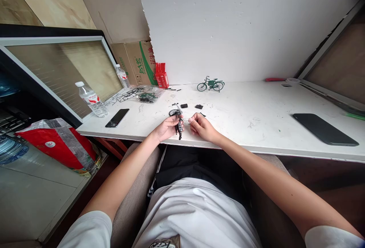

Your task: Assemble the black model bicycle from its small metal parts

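Black model bicycle grasped in fingers of left hand, near edge of white desk; fingers of right hand pinch thin rod.

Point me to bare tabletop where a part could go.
Widest: between the right hand and the dark slab. Smaller: between the black phone and the left hand. Crowded: just beyond the hands, among small black parts, and back left, around the plastic bag.

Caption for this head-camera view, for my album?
Left hand steadies a small black model bicycle; a green one stands behind.
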A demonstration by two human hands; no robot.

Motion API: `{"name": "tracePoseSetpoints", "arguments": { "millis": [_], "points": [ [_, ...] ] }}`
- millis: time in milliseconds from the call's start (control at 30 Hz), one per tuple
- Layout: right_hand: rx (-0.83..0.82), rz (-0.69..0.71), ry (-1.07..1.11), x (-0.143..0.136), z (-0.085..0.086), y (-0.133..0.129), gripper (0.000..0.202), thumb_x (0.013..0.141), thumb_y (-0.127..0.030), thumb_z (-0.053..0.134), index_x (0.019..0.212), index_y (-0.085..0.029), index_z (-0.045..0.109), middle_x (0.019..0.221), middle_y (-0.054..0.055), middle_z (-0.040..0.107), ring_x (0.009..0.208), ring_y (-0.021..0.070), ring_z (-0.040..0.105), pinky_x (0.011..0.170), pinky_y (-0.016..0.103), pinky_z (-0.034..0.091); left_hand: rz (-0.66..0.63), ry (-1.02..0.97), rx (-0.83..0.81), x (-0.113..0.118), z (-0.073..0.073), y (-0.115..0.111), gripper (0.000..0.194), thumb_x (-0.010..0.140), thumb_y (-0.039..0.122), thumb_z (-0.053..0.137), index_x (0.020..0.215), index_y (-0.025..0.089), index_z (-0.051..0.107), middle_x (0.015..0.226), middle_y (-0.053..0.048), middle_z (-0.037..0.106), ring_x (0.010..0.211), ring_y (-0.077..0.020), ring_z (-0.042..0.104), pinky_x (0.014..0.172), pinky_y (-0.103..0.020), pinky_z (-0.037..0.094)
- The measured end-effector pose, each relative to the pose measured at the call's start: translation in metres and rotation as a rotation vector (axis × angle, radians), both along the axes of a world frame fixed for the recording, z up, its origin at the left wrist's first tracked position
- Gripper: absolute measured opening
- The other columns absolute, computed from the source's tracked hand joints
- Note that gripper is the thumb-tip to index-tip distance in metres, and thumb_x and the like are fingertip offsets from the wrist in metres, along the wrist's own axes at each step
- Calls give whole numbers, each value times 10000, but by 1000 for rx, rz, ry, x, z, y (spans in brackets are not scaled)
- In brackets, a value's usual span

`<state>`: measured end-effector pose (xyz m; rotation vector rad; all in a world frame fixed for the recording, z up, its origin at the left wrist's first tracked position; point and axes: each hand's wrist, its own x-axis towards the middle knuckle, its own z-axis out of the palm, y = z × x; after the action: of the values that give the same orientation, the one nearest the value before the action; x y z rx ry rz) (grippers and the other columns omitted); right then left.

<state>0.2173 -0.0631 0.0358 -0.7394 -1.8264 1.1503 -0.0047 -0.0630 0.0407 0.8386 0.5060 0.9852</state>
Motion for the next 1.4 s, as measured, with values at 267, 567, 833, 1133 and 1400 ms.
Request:
{"name": "tracePoseSetpoints", "arguments": {
  "millis": [267, 567, 833, 1133, 1400],
  "points": [
    [-64, 8, -86, 2, 6, -2, 487, 1021, -707, 461, 862, -247, 479, 501, -62, 524, 451, 174, 591, 533, 309, 449, -5, 38, 47, 0, -2, 1, 269, 825, 121, 776, 1089, 131, 721, 853, -56, 629, 831, -180, 628, 855, -333, 495],
    [-64, 65, 20, 0, 3, -3, 431, 1016, -689, 493, 991, -269, 398, 657, -76, 549, 587, 154, 576, 627, 301, 476, 12, 57, 52, 3, -4, 3, 282, 805, 123, 812, 1074, 125, 725, 860, -48, 640, 804, -174, 630, 843, -321, 473],
    [38, -37, 45, 3, 2, 4, 453, 942, -665, 647, 893, -223, 560, 725, 15, 676, 666, 176, 635, 701, 330, 517, 18, 69, 71, 1, -8, 5, 312, 796, 143, 836, 1088, 134, 725, 866, -53, 646, 832, -177, 644, 865, -317, 478],
    [-43, -4, 93, 4, 5, -1, 496, 883, -675, 717, 931, -182, 697, 768, 81, 778, 652, 212, 732, 596, 321, 569, -28, 41, 93, -3, -9, 5, 354, 780, 142, 834, 1115, 140, 718, 883, -57, 648, 854, -191, 642, 860, -331, 482],
    [-55, -13, 38, 3, 7, -2, 519, 940, -675, 640, 818, -178, 720, 736, 82, 774, 554, 171, 670, 540, 298, 542, -5, 53, 98, -1, -8, 4, 321, 796, 137, 823, 1101, 130, 721, 905, -63, 648, 847, -188, 635, 846, -333, 478]
  ]
}}
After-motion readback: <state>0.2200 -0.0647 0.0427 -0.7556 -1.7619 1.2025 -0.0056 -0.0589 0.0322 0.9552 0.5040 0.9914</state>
